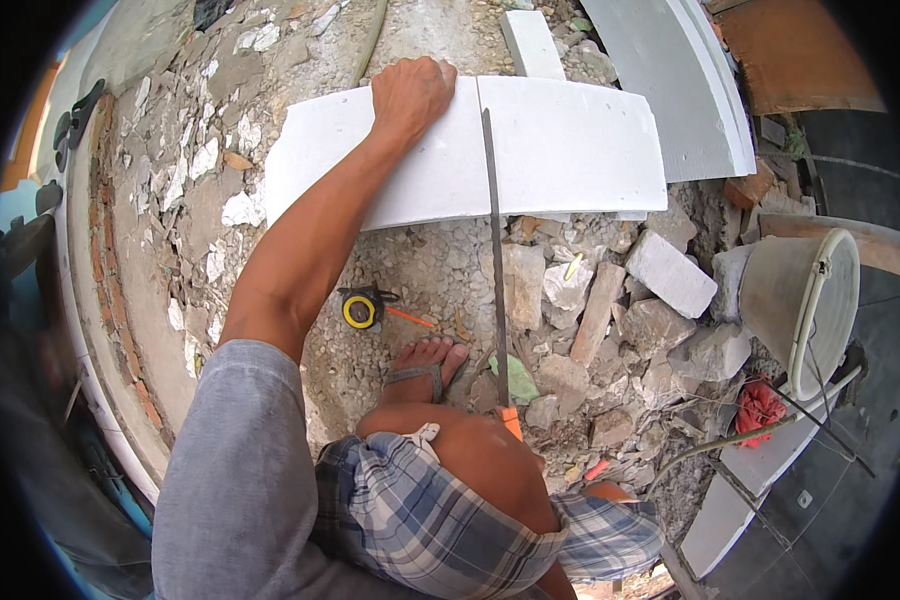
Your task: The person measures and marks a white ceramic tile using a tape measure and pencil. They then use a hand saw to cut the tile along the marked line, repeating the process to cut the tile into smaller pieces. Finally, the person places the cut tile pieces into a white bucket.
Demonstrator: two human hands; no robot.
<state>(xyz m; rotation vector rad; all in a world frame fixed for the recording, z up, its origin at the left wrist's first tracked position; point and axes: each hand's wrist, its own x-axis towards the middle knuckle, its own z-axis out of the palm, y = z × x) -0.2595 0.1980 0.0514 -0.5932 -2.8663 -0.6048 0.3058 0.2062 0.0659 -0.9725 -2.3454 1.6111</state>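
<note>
A long white aerated-concrete block point(580, 145) lies crosswise in front of me, over the rubble. My left hand point(412, 95) is closed at its far edge, just left of a thin dark line across the top; the fingertips are hidden. Along that line rests a long narrow saw blade point(497, 260), running back toward me. Its orange handle point(511, 420) shows only partly beside my bent knee. My right hand is not visible; the knee and thigh cover the area behind the handle.
A yellow-and-black tape measure point(361, 309) and an orange pencil-like stick point(410, 317) lie near my sandalled foot point(427, 366). Broken bricks and stones point(653, 328) spread to the right. A pale bucket point(802, 305) lies tilted there. Larger white-grey slabs point(670, 85) lie at the far right.
</note>
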